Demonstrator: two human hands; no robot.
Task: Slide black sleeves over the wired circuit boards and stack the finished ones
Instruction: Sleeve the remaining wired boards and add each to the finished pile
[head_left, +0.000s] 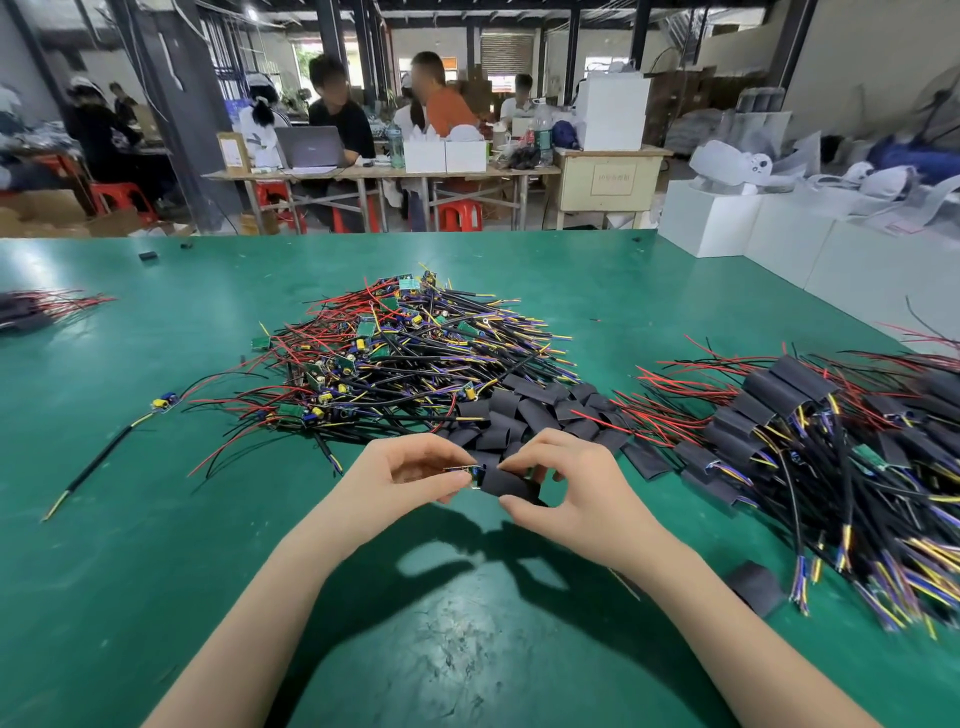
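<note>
Pinched between my left hand (410, 475)'s thumb and fingertips is a small circuit board (464, 472), and my right hand (563, 480) grips a black sleeve (511, 486) with thumb below and curled fingers above. Board and sleeve meet end to end just above the green table (156, 467), the board's end at the sleeve's mouth. I can read no writing on either; a label on the beige cabinet (608, 179) far behind is too blurred to read. Both forearms reach in from the lower edge, wrists angled inward toward each other. Behind my hands lies the pile of bare wired boards (400, 358), loose sleeves (524, 410) just beside it, and the sleeved stack (810, 441) at right.
</note>
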